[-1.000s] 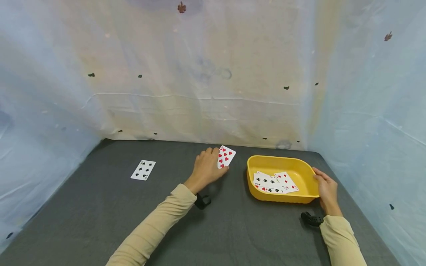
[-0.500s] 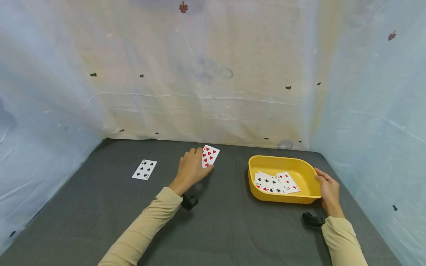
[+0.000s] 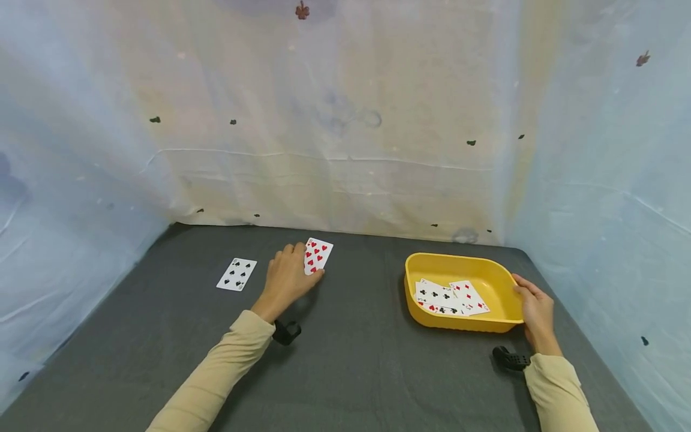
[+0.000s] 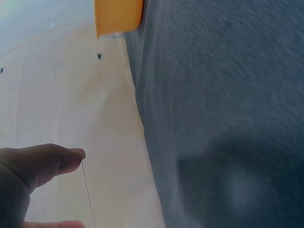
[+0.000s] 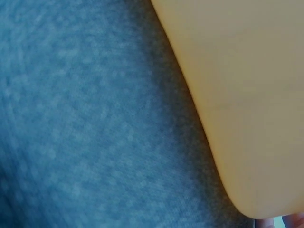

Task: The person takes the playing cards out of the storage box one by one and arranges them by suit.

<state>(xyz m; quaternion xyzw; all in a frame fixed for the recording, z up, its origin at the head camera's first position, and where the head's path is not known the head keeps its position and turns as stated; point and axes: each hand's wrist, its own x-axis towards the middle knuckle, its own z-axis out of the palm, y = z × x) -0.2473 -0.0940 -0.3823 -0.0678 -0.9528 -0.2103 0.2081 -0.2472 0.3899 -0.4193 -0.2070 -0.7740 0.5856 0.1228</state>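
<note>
Stretched forward, the left grip pinches a hearts card while the right grip holds the yellow tray.

You are seeing smooth, faintly glossy plastic on the tray. Inside the tray, cards are showing smooth, paper-like faces; left of it, the heart card is matching them. Under the tray, matt, woven cloth is spreading; behind it, a creased, plastic-like sheet is hanging.
</note>
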